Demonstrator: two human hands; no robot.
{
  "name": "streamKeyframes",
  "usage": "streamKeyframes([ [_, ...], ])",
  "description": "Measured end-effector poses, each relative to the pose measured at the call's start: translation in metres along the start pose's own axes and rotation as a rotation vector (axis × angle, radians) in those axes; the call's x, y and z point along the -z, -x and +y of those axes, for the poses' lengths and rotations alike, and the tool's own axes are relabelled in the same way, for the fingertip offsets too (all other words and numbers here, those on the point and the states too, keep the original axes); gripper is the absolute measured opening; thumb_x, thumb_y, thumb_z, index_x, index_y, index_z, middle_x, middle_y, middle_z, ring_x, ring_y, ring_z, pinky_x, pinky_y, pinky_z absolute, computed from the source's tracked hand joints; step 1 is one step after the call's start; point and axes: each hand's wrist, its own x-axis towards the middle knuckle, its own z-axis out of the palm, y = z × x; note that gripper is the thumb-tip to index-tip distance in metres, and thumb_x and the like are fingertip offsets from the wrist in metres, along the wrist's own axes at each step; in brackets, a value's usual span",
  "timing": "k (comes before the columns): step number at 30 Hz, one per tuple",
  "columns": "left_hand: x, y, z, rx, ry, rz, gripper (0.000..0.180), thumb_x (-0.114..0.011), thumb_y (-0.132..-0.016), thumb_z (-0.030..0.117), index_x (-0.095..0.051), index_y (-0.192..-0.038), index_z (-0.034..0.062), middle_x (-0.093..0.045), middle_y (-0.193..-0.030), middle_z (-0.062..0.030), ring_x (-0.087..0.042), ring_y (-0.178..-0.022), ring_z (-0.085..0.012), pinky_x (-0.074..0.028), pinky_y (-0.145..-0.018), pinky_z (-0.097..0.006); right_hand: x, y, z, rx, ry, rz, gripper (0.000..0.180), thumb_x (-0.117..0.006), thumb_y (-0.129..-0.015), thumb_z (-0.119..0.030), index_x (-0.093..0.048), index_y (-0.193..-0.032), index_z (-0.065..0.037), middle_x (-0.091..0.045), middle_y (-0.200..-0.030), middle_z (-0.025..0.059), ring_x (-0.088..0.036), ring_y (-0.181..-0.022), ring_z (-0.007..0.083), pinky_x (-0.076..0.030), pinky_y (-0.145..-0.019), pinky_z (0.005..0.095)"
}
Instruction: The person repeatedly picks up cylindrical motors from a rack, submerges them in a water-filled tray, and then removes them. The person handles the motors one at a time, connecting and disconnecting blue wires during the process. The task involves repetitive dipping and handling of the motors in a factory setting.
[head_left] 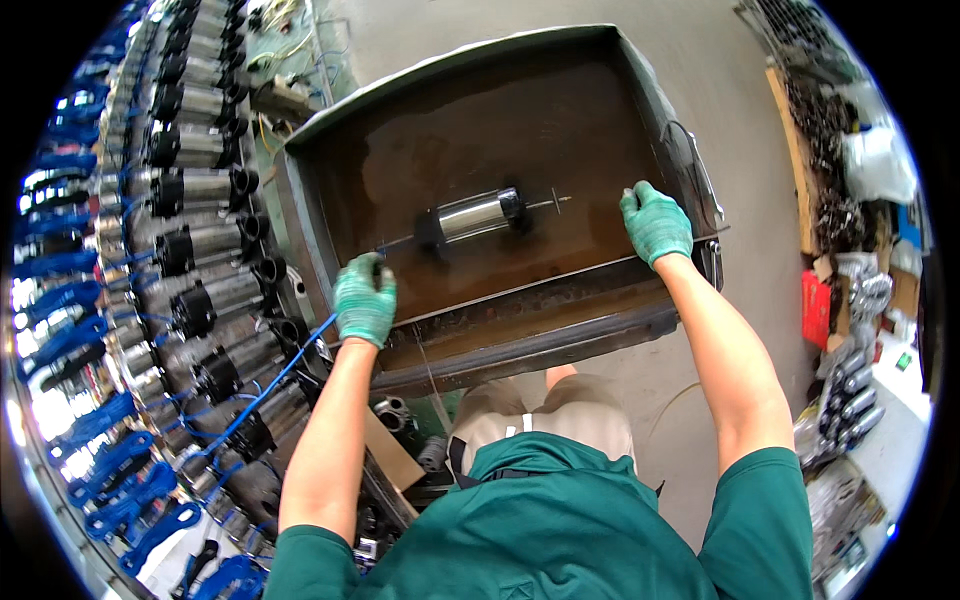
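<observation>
A water-filled metal tank (455,48) with a brownish bottom lies in front of me. In it a shiny steel motor-like cylinder (475,216) with black ends lies slanted, a thin rod with a crosspiece (558,201) sticking out at its right. A blue cable (290,366) runs from the left to my left hand (365,303), and a thin blue line leads on toward the cylinder. My left hand, in a green glove, is curled around the cable over the tank's near left corner. My gloved right hand (658,226) hovers by the right wall, thumb apart, with nothing visible in it.
Rows of similar steel cylinders (195,192) with black ends and coiled blue cables (65,300) fill the left side. A dark ledge (530,345) runs along the tank's near side. At the right are a red box (816,308), a white bag (880,165) and metal parts (855,400).
</observation>
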Motion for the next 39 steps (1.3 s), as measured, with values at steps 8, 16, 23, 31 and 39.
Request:
streamKeyframes([
  [8, -0.085, -0.087, 0.135, 0.182, 0.286, -0.416, 0.029, -0.076, -0.092, 0.02, -0.065, -0.112, 0.0015, -0.072, -0.101, -0.0174, -0.07, -0.091, -0.0306, -0.055, -0.087, -0.042, 0.001, -0.001, 0.004, 0.006, -0.095, 0.008, 0.035, -0.047, -0.108, -0.041, -0.067, -0.114, -0.013, -0.075, -0.113, 0.015, -0.072, -0.106, 0.0394, -0.057, -0.091, 0.0538],
  [16, -0.124, -0.13, 0.177, 0.892, 0.865, -0.68, 0.029, -0.072, -0.099, 0.028, -0.058, -0.117, 0.0096, -0.068, -0.096, -0.0069, -0.067, -0.077, -0.018, -0.055, -0.057, -0.034, -0.008, -0.001, 0.016, 0.015, -0.219, 0.045, 0.033, -0.049, -0.107, -0.039, -0.066, -0.109, -0.011, -0.074, -0.108, 0.0142, -0.072, -0.098, 0.0392, -0.058, -0.083, 0.0535],
  [23, -0.138, -0.12, 0.154, 0.772, 0.696, -0.632, 0.033, -0.081, -0.093, 0.017, -0.053, -0.108, 0.0102, -0.066, -0.09, -0.0075, -0.062, -0.059, -0.0176, -0.054, -0.05, -0.032, -0.007, 0.0, 0.019, 0.044, -0.238, 0.051, 0.032, -0.053, -0.105, -0.037, -0.071, -0.112, -0.011, -0.076, -0.11, 0.0155, -0.074, -0.1, 0.0361, -0.06, -0.084, 0.0504],
  [31, -0.112, -0.098, 0.132, 0.622, 0.68, -0.591, 0.028, -0.076, -0.096, 0.016, -0.049, -0.093, 0.013, -0.059, -0.079, -0.0038, -0.055, -0.053, -0.0147, -0.05, -0.044, -0.033, -0.012, -0.002, 0.022, 0.063, -0.235, 0.082, 0.031, -0.053, -0.106, -0.037, -0.069, -0.11, -0.011, -0.074, -0.106, 0.0133, -0.074, -0.095, 0.0358, -0.06, -0.08, 0.0499],
  [39, -0.095, -0.076, 0.124, 0.609, 0.688, -0.577, 0.028, -0.074, -0.097, 0.013, -0.047, -0.093, 0.0132, -0.055, -0.078, -0.0021, -0.054, -0.055, -0.0135, -0.051, -0.043, -0.032, -0.014, -0.002, 0.022, 0.066, -0.22, 0.089, 0.03, -0.055, -0.106, -0.039, -0.069, -0.109, -0.012, -0.074, -0.105, 0.012, -0.073, -0.094, 0.0359, -0.06, -0.079, 0.0498],
])
